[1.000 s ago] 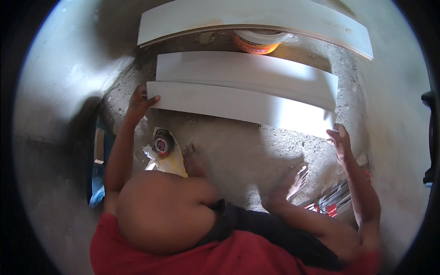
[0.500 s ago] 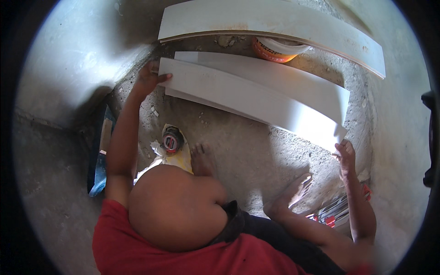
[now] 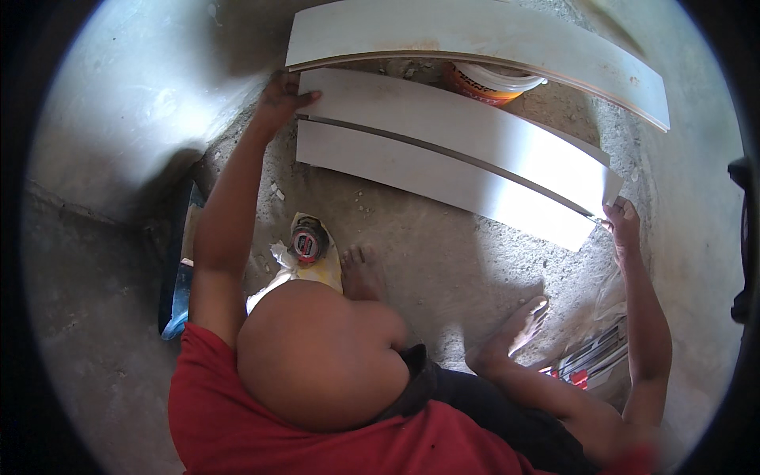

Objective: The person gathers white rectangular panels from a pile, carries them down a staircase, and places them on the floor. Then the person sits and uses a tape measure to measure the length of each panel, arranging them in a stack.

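Observation:
A long white tile strip [image 3: 451, 123] is held at its two ends above the floor. My left hand [image 3: 283, 103] grips its far-left end, thumb on the top face. At the right end my right hand [image 3: 623, 226] pinches a corner between thumb and fingers. Just nearer to me lies a second white strip [image 3: 427, 176], with a narrow dark gap between the two. Beyond them is a stack of white strips [image 3: 475, 33] with brownish edges and stains. The undersides of the strips are hidden.
An orange and white bucket [image 3: 484, 89] stands partly under the far stack. A tape measure [image 3: 307, 241] rests on a crumpled yellow-white bag [image 3: 321, 273] by my left foot. At the left is a blue object [image 3: 176, 297]; at the right, a metal-railed tool with red parts [image 3: 594, 355]. Concrete walls enclose both sides.
Both hands have moved the held strip away from me, off the strip beneath. It now covers most of the farther strip, and the nearer one shows fully.

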